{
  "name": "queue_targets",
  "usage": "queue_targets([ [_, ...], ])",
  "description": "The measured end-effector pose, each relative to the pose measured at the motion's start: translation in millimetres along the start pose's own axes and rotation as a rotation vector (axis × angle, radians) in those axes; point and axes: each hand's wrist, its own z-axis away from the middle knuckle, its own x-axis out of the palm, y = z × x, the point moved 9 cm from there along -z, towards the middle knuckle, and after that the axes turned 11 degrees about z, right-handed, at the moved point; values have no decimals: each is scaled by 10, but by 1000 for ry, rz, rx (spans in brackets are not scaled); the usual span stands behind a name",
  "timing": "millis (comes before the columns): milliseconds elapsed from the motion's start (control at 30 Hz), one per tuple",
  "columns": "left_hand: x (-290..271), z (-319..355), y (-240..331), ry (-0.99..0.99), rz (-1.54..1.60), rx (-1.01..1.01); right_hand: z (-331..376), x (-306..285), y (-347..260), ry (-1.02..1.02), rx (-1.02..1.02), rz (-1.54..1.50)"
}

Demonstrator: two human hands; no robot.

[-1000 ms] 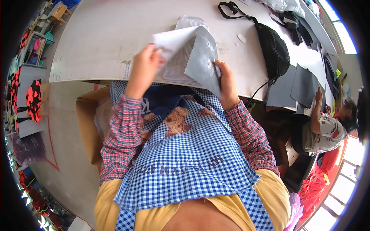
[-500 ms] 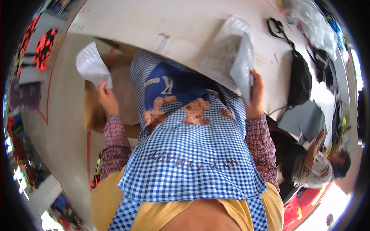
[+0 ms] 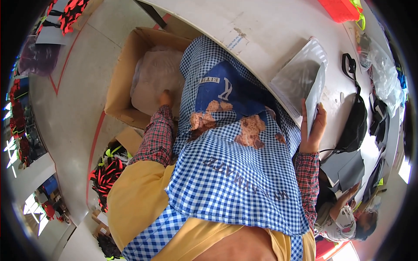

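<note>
My left hand (image 3: 165, 98) reaches down into an open cardboard box (image 3: 114, 93) beside me. It rests over pale, see-through plastic sheets (image 3: 150, 82) in the box; its fingers are mostly hidden, and I cannot make out whether it holds one. At the table's edge my right hand (image 3: 317, 126) pinches a grey, flexible sheet (image 3: 314, 93) between thumb and fingers, so that the sheet stands up curled. Under and behind this sheet lies a stack of shiny pale sheets (image 3: 294, 76) on the white table (image 3: 265, 26).
Right of the stack lies a black strapped bag (image 3: 352, 124), with clear plastic bags (image 3: 385, 65) beyond. An orange-red item (image 3: 339, 8) sits at the far edge. A co-worker (image 3: 344, 217) is at lower right. Red-and-black pieces (image 3: 109, 178) fill a box at left.
My left hand has moved from holding up a whitish sheet down into the box, and that sheet is no longer seen raised. The right hand still holds the grey sheet. The view has shifted.
</note>
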Motion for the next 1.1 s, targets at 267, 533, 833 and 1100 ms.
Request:
queue_targets([
  [267,-268,-15,412,45,-16,276,21,140,22,75,13,147],
  [533,-1561,985,3239,134,776,831,4,119,-395,171,-288,414],
  [833,-539,2838,4742,-343,386,1504,-512,442,-524,88,-446,784],
  [1100,66,2936,4628,-347,22,1623,-615,328,-452,81,-304,1015],
])
